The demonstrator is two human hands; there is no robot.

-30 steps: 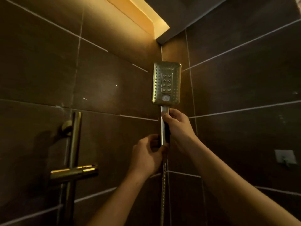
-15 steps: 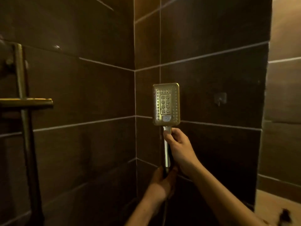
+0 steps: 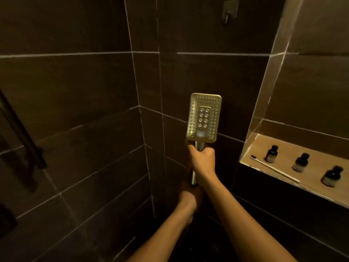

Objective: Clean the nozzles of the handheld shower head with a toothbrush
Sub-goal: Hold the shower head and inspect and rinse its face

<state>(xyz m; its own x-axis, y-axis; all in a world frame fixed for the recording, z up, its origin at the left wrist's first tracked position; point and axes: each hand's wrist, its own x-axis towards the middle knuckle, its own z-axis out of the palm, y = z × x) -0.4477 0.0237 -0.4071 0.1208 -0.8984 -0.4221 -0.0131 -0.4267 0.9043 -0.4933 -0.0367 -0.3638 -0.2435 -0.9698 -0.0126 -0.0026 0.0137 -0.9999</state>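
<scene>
The handheld shower head (image 3: pixel 204 118) is a rectangular brass-coloured plate with rows of nozzles, held upright with its face toward me. My right hand (image 3: pixel 203 160) grips the handle just under the plate. My left hand (image 3: pixel 189 200) is closed around the bottom end of the handle, in shadow. A white toothbrush (image 3: pixel 273 168) lies flat on the wall niche shelf (image 3: pixel 251 151) to the right, apart from both hands.
Three small dark bottles (image 3: pixel 300 162) stand on the niche shelf behind the toothbrush. A metal hook (image 3: pixel 229 11) is on the tiled wall above. A dark shower rail (image 3: pixel 22 133) runs down the left edge. Dark tiled walls meet in a corner behind the shower head.
The view has swung right and down, bringing the niche shelf with toothbrush and bottles into sight. The shower head has come lower and nearer, both hands still on its handle.
</scene>
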